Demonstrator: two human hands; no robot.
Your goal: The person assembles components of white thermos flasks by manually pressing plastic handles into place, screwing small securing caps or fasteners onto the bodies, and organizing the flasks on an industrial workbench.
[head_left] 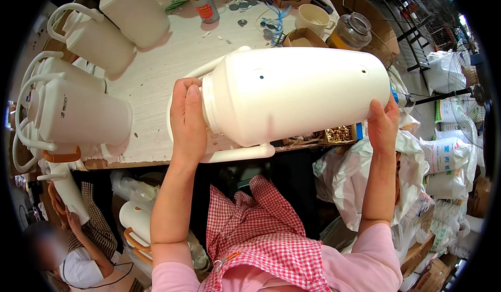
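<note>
A large white thermos jug (308, 93) lies sideways in the air between my hands, over the front edge of the table. Its neck points left and its base right; two small dark holes show in the upper side. My left hand (189, 120) grips the ribbed neck, thumb on top. Around that end runs a white loop handle (237, 153), partly hidden behind the hand and jug. My right hand (382, 122) holds the base end, with the thumb on the near side and the other fingers mostly hidden behind it.
Several white jugs (86, 112) stand on the table's left side. A spray can (202, 2), a cream cup (313, 18) and a glass jar (352, 31) are farther back. A box of small brass-coloured parts (339, 134) sits under the jug's base. At lower left, another person (86, 260) handles a jug.
</note>
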